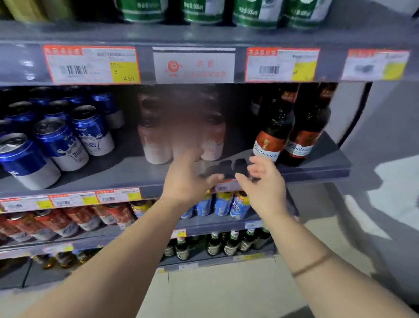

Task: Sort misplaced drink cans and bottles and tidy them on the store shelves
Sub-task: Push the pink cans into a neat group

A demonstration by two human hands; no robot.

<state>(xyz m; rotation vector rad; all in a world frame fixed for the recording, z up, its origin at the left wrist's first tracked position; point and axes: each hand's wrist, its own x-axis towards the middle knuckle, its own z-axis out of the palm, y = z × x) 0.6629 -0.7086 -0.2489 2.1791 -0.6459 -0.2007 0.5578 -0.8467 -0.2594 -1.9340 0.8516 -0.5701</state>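
Grey metal shelf [119,174]: left hand [188,178], right hand [264,182] both spread, empty, before blurred pink cans [157,143]; glossy dark bottles [273,128] beside.

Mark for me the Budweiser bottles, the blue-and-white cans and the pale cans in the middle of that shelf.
Budweiser bottles [268,143]: head view, on the red-and-white label of the left bottle.
Blue-and-white cans [59,143]: head view, on the side of a front can.
Pale cans [155,148]: head view, on the blurred side of the left front can.
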